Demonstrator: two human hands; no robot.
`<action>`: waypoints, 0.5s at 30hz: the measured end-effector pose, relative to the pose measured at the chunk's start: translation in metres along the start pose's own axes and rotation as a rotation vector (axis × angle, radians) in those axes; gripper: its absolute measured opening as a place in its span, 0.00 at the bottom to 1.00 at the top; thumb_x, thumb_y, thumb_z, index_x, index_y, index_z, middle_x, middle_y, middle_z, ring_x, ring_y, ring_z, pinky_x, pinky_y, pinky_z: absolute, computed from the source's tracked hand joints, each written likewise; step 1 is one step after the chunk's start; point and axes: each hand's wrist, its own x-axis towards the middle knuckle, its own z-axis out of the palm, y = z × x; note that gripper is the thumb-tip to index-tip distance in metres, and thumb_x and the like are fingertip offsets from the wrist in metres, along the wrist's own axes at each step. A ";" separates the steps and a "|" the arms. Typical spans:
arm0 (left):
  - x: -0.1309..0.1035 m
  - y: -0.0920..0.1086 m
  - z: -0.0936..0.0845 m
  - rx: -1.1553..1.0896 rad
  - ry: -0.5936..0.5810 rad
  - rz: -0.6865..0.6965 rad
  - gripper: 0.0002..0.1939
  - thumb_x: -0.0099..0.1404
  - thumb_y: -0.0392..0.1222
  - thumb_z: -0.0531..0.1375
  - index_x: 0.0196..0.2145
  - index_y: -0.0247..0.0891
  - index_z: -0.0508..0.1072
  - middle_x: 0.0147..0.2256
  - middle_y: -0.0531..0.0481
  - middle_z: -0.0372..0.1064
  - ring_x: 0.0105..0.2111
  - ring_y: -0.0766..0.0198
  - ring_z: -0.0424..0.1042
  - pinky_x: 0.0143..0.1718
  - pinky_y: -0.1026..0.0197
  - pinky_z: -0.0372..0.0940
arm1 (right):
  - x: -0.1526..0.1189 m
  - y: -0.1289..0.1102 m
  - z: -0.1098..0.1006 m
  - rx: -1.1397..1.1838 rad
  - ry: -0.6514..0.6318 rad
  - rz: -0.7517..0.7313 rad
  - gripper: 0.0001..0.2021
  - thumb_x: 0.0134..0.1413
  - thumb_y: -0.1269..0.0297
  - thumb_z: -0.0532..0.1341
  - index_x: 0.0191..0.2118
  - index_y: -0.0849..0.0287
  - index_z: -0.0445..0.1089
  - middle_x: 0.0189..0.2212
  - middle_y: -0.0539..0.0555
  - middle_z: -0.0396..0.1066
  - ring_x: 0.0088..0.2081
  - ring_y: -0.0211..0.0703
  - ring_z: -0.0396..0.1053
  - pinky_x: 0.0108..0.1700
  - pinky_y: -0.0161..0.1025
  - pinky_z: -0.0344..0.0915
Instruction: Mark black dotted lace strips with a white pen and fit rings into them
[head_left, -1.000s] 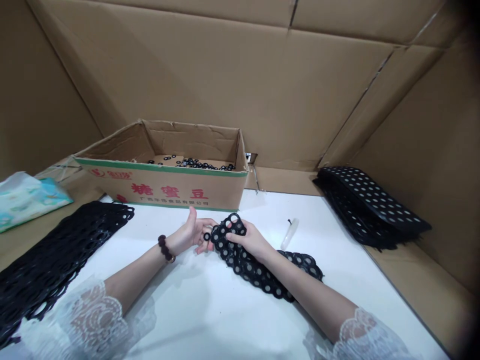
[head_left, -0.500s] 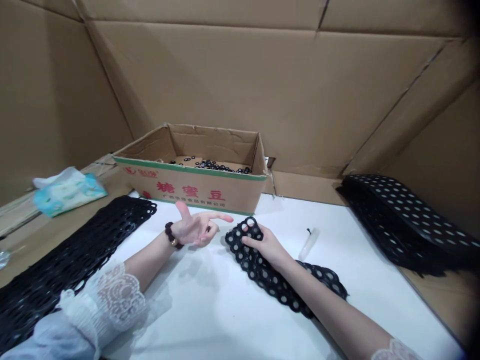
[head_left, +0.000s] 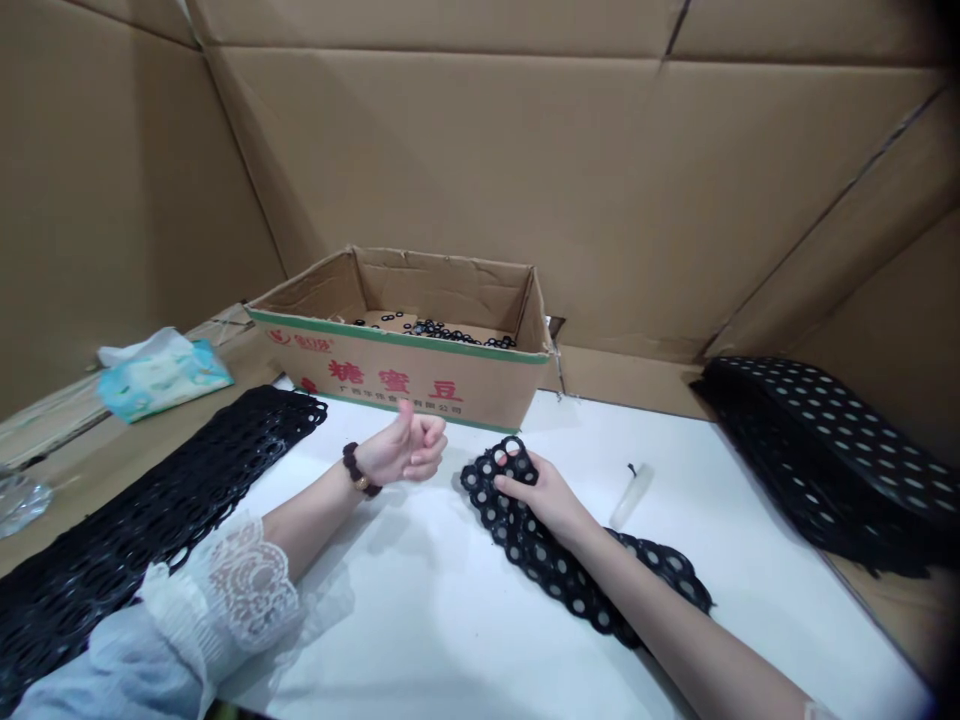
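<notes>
My right hand pinches the far left end of a black sheet with rows of round holes. Its thumb lies on top, and the sheet runs back under my forearm on the white tabletop. My left hand is in the air to the left of that end, in front of the cardboard box. Its fingers are curled in and its thumb points up; whatever may be inside them is hidden. Small black rings lie loose in the box.
Black netted strips lie at left, beside a tissue pack and clear plastic. A small translucent tube lies right of my right hand. More holed black sheets are stacked at far right. Cardboard walls surround the table.
My left hand has curled its stretched forefinger inward, closing up. My right hand keeps its hold on the black sheet. The whole view has shifted slightly.
</notes>
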 end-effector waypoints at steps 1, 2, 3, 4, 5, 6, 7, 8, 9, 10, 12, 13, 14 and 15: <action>0.000 0.000 0.000 0.009 0.036 0.013 0.24 0.53 0.61 0.56 0.20 0.36 0.56 0.13 0.60 0.49 0.10 0.75 0.49 0.13 0.70 0.46 | 0.000 0.000 0.000 -0.007 0.000 -0.008 0.13 0.40 0.60 0.63 0.34 0.58 0.63 0.32 0.49 0.66 0.36 0.41 0.64 0.44 0.40 0.58; 0.001 0.000 0.000 0.014 0.060 0.021 0.22 0.55 0.56 0.57 0.19 0.36 0.55 0.13 0.60 0.47 0.11 0.75 0.49 0.14 0.70 0.47 | 0.000 0.000 0.000 -0.012 0.001 -0.013 0.13 0.40 0.61 0.63 0.33 0.58 0.63 0.32 0.49 0.66 0.35 0.40 0.64 0.44 0.40 0.58; 0.001 -0.001 0.000 0.016 0.070 0.025 0.21 0.57 0.53 0.57 0.19 0.36 0.54 0.13 0.60 0.45 0.11 0.75 0.49 0.15 0.70 0.47 | 0.000 -0.001 0.000 -0.013 0.001 -0.015 0.13 0.40 0.61 0.63 0.33 0.59 0.63 0.32 0.49 0.66 0.35 0.40 0.63 0.44 0.40 0.58; 0.001 -0.001 0.000 0.017 0.073 0.026 0.21 0.58 0.52 0.56 0.19 0.36 0.53 0.12 0.61 0.43 0.11 0.74 0.48 0.15 0.70 0.47 | 0.000 -0.001 0.000 -0.011 0.000 -0.013 0.13 0.40 0.61 0.63 0.33 0.59 0.63 0.32 0.49 0.66 0.35 0.40 0.63 0.44 0.40 0.58; 0.002 -0.001 -0.001 0.018 0.076 0.026 0.22 0.58 0.53 0.55 0.18 0.37 0.52 0.12 0.61 0.41 0.11 0.74 0.47 0.15 0.69 0.46 | 0.000 -0.001 0.000 -0.007 0.002 -0.014 0.13 0.39 0.61 0.63 0.33 0.59 0.63 0.32 0.49 0.66 0.36 0.40 0.63 0.45 0.40 0.58; 0.002 -0.002 -0.001 0.022 0.080 0.025 0.23 0.58 0.54 0.55 0.18 0.37 0.51 0.11 0.61 0.40 0.11 0.74 0.47 0.15 0.69 0.46 | 0.000 -0.001 0.000 -0.005 0.005 -0.017 0.13 0.39 0.61 0.63 0.33 0.59 0.63 0.32 0.49 0.66 0.36 0.40 0.63 0.45 0.40 0.58; 0.002 -0.002 -0.002 0.027 0.082 0.024 0.24 0.58 0.55 0.54 0.17 0.37 0.50 0.11 0.61 0.39 0.11 0.74 0.46 0.14 0.69 0.45 | 0.000 -0.001 0.000 -0.003 0.009 -0.020 0.13 0.39 0.62 0.63 0.33 0.59 0.63 0.32 0.49 0.66 0.36 0.40 0.64 0.45 0.40 0.58; 0.002 -0.002 -0.002 0.035 0.083 0.023 0.25 0.58 0.56 0.54 0.16 0.37 0.50 0.11 0.61 0.39 0.11 0.74 0.45 0.14 0.69 0.45 | 0.000 -0.001 0.000 -0.001 0.012 -0.023 0.13 0.39 0.62 0.63 0.33 0.59 0.63 0.32 0.49 0.66 0.36 0.40 0.64 0.45 0.40 0.58; 0.002 -0.002 -0.003 0.043 0.085 0.023 0.26 0.57 0.57 0.54 0.16 0.37 0.49 0.11 0.61 0.38 0.11 0.74 0.45 0.14 0.69 0.45 | 0.000 -0.001 0.000 -0.001 0.014 -0.029 0.13 0.39 0.62 0.63 0.33 0.59 0.64 0.32 0.49 0.66 0.36 0.40 0.64 0.45 0.40 0.58; 0.002 -0.002 -0.003 0.054 0.087 0.023 0.27 0.56 0.58 0.55 0.15 0.37 0.48 0.11 0.60 0.38 0.11 0.74 0.45 0.15 0.69 0.45 | 0.000 -0.001 0.000 0.000 0.016 -0.035 0.13 0.38 0.62 0.63 0.33 0.59 0.64 0.32 0.49 0.66 0.36 0.39 0.63 0.45 0.39 0.58; 0.002 -0.003 -0.002 0.084 0.095 0.018 0.27 0.55 0.58 0.56 0.15 0.37 0.48 0.11 0.60 0.39 0.12 0.74 0.46 0.15 0.68 0.45 | 0.000 0.000 0.000 0.012 0.009 -0.044 0.12 0.39 0.63 0.63 0.33 0.59 0.63 0.32 0.49 0.66 0.35 0.39 0.63 0.44 0.38 0.58; 0.003 -0.003 -0.002 0.104 0.101 0.010 0.27 0.55 0.57 0.56 0.15 0.37 0.49 0.11 0.60 0.40 0.12 0.74 0.46 0.16 0.68 0.45 | 0.000 0.001 0.000 0.019 0.002 -0.049 0.12 0.39 0.63 0.63 0.33 0.59 0.63 0.32 0.49 0.65 0.35 0.38 0.63 0.44 0.38 0.59; 0.003 -0.003 -0.002 0.128 0.109 -0.001 0.25 0.56 0.56 0.56 0.16 0.37 0.50 0.12 0.59 0.42 0.13 0.74 0.47 0.16 0.68 0.45 | 0.000 0.001 0.000 0.025 -0.004 -0.051 0.12 0.39 0.64 0.63 0.34 0.59 0.63 0.32 0.49 0.65 0.35 0.38 0.63 0.44 0.37 0.59; 0.004 -0.002 -0.002 0.157 0.117 -0.018 0.24 0.57 0.55 0.55 0.17 0.37 0.51 0.13 0.59 0.43 0.14 0.73 0.48 0.16 0.68 0.45 | 0.000 0.001 0.000 0.029 -0.009 -0.050 0.12 0.39 0.64 0.62 0.34 0.59 0.63 0.31 0.49 0.65 0.35 0.38 0.63 0.43 0.37 0.59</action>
